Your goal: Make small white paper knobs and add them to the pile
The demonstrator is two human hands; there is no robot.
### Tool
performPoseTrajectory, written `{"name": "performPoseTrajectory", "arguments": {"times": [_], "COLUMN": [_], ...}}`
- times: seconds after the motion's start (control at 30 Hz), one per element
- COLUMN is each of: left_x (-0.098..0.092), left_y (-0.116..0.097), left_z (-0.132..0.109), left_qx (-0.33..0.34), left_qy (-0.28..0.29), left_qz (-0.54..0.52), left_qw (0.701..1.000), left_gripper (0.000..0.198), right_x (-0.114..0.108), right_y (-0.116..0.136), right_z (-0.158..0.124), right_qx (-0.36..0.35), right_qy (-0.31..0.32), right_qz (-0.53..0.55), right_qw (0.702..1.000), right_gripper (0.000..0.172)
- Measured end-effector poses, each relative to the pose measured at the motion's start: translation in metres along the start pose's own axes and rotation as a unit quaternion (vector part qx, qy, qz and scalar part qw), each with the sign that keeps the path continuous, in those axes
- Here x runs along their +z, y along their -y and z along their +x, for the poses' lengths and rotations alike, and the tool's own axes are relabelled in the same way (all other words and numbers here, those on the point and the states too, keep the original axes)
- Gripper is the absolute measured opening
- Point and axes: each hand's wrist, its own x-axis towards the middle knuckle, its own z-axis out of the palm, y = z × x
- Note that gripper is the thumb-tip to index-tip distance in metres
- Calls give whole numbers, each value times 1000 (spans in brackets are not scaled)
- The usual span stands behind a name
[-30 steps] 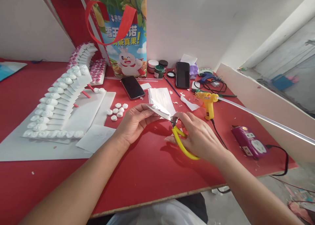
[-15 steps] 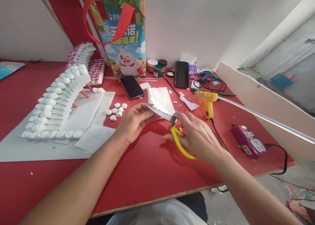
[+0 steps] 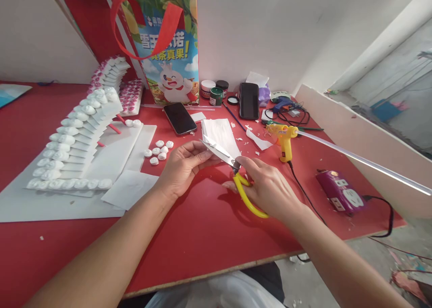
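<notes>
My right hand [image 3: 266, 182] grips a pair of scissors [image 3: 248, 200] by its yellow handles. The blades, parted slightly at the tips, point up and left across the fingers of my left hand [image 3: 189, 164]. Those left fingers are pinched together behind the blades, and what they hold is hidden. Just beyond lies a stack of white paper [image 3: 221, 132] on the red table. Several small white rolled rosettes [image 3: 155, 151] rest to the left of my left hand.
At the left, a curved stepped white model [image 3: 77, 137] edged with rosettes stands on a white board [image 3: 20, 204]. A phone [image 3: 179, 118], paint jars [image 3: 216, 95] and a patterned bag [image 3: 172, 69] are behind. Rightward are a yellow glue gun [image 3: 286, 141] and a purple power strip [image 3: 340, 193].
The scissor blades have opened a little at the tips. Both hands stay in nearly the same place, and the view has shifted very slightly.
</notes>
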Motion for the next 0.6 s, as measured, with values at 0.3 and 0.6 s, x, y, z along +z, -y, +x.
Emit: {"name": "performPoseTrajectory", "arguments": {"times": [0.3,0.6], "left_x": [1,0], "left_y": [0,0], "left_z": [-1,0], "left_qx": [-6,-14], "left_qy": [9,5], "left_qz": [-5,-19], "left_qw": [1000,1000], "left_gripper": [16,24], "right_x": [2,1], "right_y": [0,-2], "right_z": [-5,-10], "right_qx": [3,117], "right_qy": [-9,-29], "right_qz": [1,168], "right_qw": [1000,978], "right_gripper": [51,45]}}
